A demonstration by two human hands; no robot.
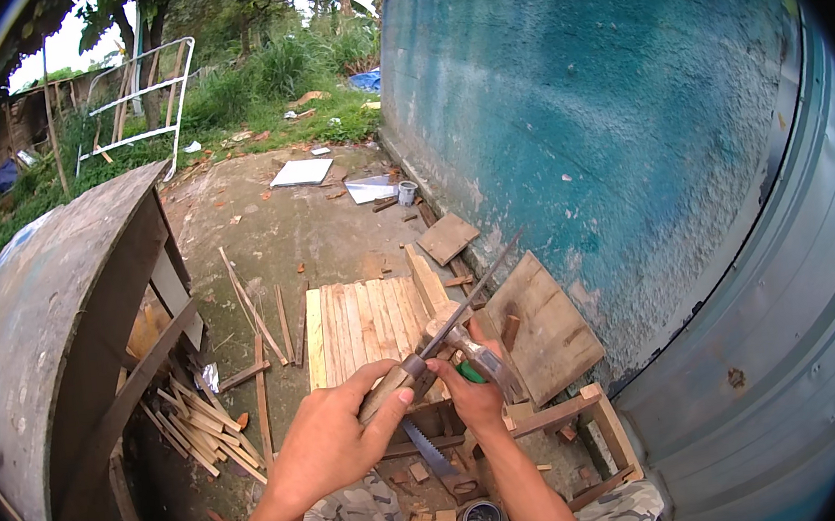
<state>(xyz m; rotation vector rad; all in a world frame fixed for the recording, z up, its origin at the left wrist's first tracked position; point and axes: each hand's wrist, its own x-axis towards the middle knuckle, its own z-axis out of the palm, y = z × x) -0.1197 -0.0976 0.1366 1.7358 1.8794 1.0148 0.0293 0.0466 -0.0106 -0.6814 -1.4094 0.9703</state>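
My left hand (338,429) is closed round the wooden handle of a long, thin, tapering file (462,306), its dark blade pointing up and away to the right. Close beside it, my right hand (473,396) is closed round a hammer (490,362) with a metal head and a bit of green showing; my fingers hide much of its handle. The right thumb lies near the file's ferrule. Beyond both hands is a panel of pale wooden slats (358,321) set side by side. Below them lies a handsaw (429,450) with a bluish blade.
A tin can (482,519) and small wood blocks lie near my knees. On the right are a wooden frame (610,433), a square board (545,329) and the blue wall (577,145). A large tilted wooden panel (48,286) and loose sticks (207,426) are on the left.
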